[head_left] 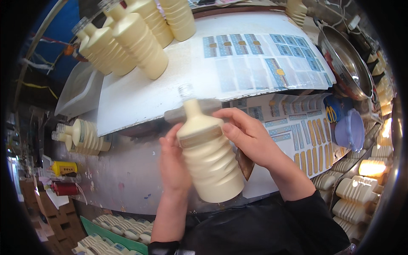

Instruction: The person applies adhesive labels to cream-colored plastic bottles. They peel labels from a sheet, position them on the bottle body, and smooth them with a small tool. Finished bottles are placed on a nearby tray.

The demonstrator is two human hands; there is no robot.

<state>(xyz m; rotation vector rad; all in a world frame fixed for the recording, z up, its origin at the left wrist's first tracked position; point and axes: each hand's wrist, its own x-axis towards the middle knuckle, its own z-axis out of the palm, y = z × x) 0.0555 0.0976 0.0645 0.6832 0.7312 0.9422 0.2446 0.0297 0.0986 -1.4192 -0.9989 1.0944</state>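
A cream-coloured ribbed plastic bottle [208, 163] is between my two hands, tilted, its clear threaded neck pointing away from me. Around its shoulder runs a greyish-brown band [199, 136]. My left hand [174, 163], slightly blurred, presses on the bottle's left side with the fingers curved along it. On the other side, my right hand [250, 134] grips the shoulder, the thumb lying at the band's right end. Below the right palm a brown flat pointed piece [245, 165] sticks out; what it is I cannot tell. Behind the bottle neck lies a dark grey flat object [174, 114].
Several cream bottles [140, 46] stand on the raised white board [140, 102], beside sheets of blue labels [238, 44]. Gold and blue strips [314, 144] lie on the lower sheet at right, near yellow-handled scissors [330, 114], a purple basin [349, 131] and a metal pan [346, 59]. More bottles [83, 136] are at left.
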